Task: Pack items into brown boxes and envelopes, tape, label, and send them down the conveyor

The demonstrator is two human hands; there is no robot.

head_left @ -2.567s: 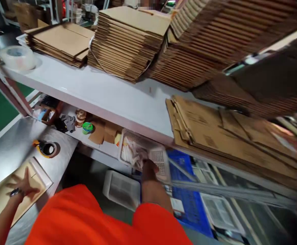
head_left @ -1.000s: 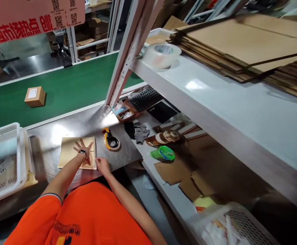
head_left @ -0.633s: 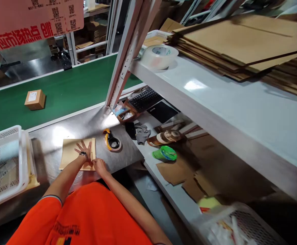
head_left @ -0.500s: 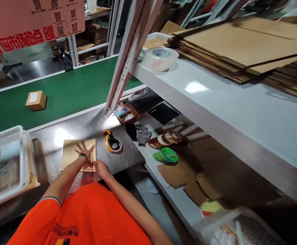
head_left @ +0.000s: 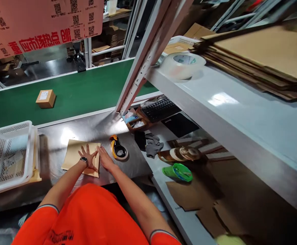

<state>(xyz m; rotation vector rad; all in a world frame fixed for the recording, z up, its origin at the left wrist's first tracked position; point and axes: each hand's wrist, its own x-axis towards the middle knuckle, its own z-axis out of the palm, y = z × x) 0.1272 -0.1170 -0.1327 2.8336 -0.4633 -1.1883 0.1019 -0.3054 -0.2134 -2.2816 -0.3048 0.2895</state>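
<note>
A tan paper mailer (head_left: pixel 71 153) lies on the steel table. My left hand (head_left: pixel 88 159), with a watch at the wrist, presses on its right part with the fingers spread wide. Along the mailer's right edge rests my right hand (head_left: pixel 105 158), its fingers stretched out and laid near the top right corner. To the right of that hand stands a yellow and black tape dispenser (head_left: pixel 119 148), apart from it.
A white perforated basket (head_left: pixel 31 153) stands at left. Behind the table, a small carton (head_left: pixel 46 99) sits on a green conveyor belt (head_left: pixel 87 89). Gloves (head_left: pixel 153 144), a bottle (head_left: pixel 180 154) and a green cup (head_left: pixel 177 172) lie to the right, below a shelf (head_left: pixel 240 127) bearing a tape roll (head_left: pixel 181 66).
My right hand has gone from the mailer's lower right corner up along its right edge, and its fingers have straightened. My left hand stays spread on the mailer. The view has shifted slightly.
</note>
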